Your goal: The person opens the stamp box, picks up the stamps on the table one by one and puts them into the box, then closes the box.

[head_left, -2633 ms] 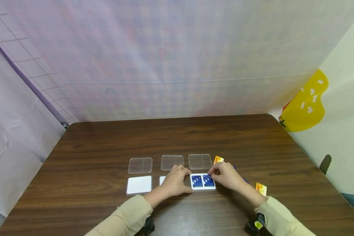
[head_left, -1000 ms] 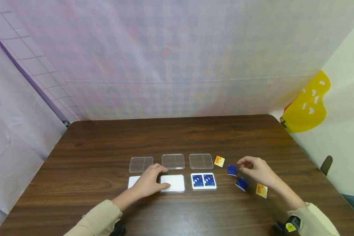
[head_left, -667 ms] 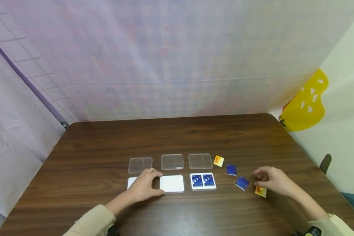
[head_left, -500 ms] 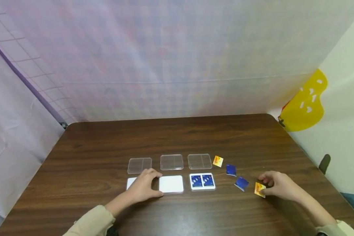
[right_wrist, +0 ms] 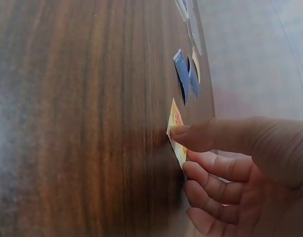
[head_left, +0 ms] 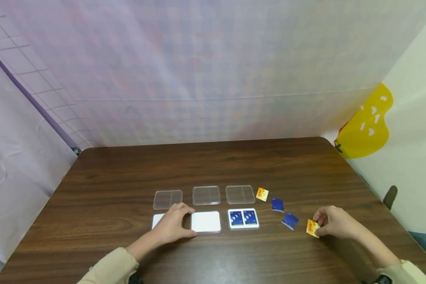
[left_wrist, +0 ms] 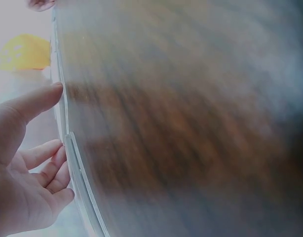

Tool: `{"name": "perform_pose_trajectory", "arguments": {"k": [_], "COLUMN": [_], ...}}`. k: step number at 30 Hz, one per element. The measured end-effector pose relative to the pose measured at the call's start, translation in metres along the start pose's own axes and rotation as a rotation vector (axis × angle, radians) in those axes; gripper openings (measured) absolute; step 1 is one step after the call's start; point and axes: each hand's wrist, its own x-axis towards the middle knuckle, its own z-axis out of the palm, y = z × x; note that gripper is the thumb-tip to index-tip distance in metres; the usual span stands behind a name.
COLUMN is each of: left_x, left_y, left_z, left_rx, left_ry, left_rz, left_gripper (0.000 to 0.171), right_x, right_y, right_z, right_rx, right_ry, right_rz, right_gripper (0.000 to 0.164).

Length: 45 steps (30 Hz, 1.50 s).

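Note:
At the right of the table my right hand [head_left: 337,223] pinches a yellow-orange stamp [head_left: 311,228] by its right edge. In the right wrist view the thumb lies on the jagged-edged stamp [right_wrist: 175,121], fingertips at its far edge. My left hand [head_left: 172,225] rests with thumb and fingers spread along the left edge of a clear case with a white insert [head_left: 206,221]. It partly covers another such case [head_left: 157,219]. To the right, a third case [head_left: 243,226] bears two blue stamps [head_left: 250,217] side by side.
Three clear lids [head_left: 240,194] lie in a row behind the cases. Two loose blue stamps [head_left: 290,221] and another yellow stamp [head_left: 262,194] lie between the cases and my right hand. The brown wooden table [head_left: 198,165] meets a curtain at its back edge.
My right hand has left the case with blue stamps, moved right and taken hold of the yellow stamp's edge. My left hand has shifted left to the middle case.

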Motion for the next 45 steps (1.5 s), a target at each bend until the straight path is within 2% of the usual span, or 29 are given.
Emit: {"name": "perform_pose_trajectory", "arguments": {"k": [7, 12, 15, 16, 19, 22, 23, 25, 33, 39, 45], "left_x": [0.0, 0.001, 0.001, 0.001, 0.001, 0.001, 0.001, 0.001, 0.002, 0.002, 0.002], "left_y": [0.0, 0.0, 0.0, -0.001, -0.002, -0.002, -0.002, -0.002, -0.003, -0.004, -0.006], "left_z": [0.001, 0.001, 0.001, 0.001, 0.001, 0.0, 0.0, -0.001, -0.002, -0.001, -0.001], "left_rx": [0.0, -0.005, -0.006, -0.003, 0.001, 0.0, -0.005, -0.008, -0.009, -0.01, -0.018], "left_ry": [0.0, -0.003, -0.005, -0.006, -0.006, -0.007, -0.008, -0.013, -0.008, -0.012, -0.013], "left_rz": [0.004, 0.004, 0.004, 0.003, -0.004, -0.011, -0.012, -0.017, -0.012, -0.021, -0.028], "left_gripper": [0.06, 0.06, 0.06, 0.06, 0.059, 0.059, 0.059, 0.059, 0.059, 0.059, 0.059], "right_x": [0.002, 0.001, 0.001, 0.001, 0.002, 0.002, 0.002, 0.002, 0.007, 0.01, 0.021], "right_y": [0.001, 0.004, 0.011, 0.014, 0.021, 0.022, 0.022, 0.022, 0.021, 0.012, -0.007], "right_z": [-0.001, 0.001, 0.004, 0.005, 0.006, 0.003, 0.0, -0.004, -0.014, -0.019, -0.024], "right_rx": [0.011, 0.061, 0.114, 0.144, 0.206, 0.258, 0.264, 0.294, 0.488, 0.56, 0.528], "right_ry": [-0.021, -0.019, 0.003, 0.025, 0.035, -0.009, -0.045, -0.103, -0.291, -0.347, -0.337], "right_rz": [0.01, 0.001, -0.049, -0.104, -0.172, -0.174, -0.131, -0.108, -0.058, -0.036, -0.04], "right_gripper": [0.031, 0.033, 0.028, 0.025, 0.014, 0.008, 0.006, 0.005, 0.014, 0.019, 0.017]}}
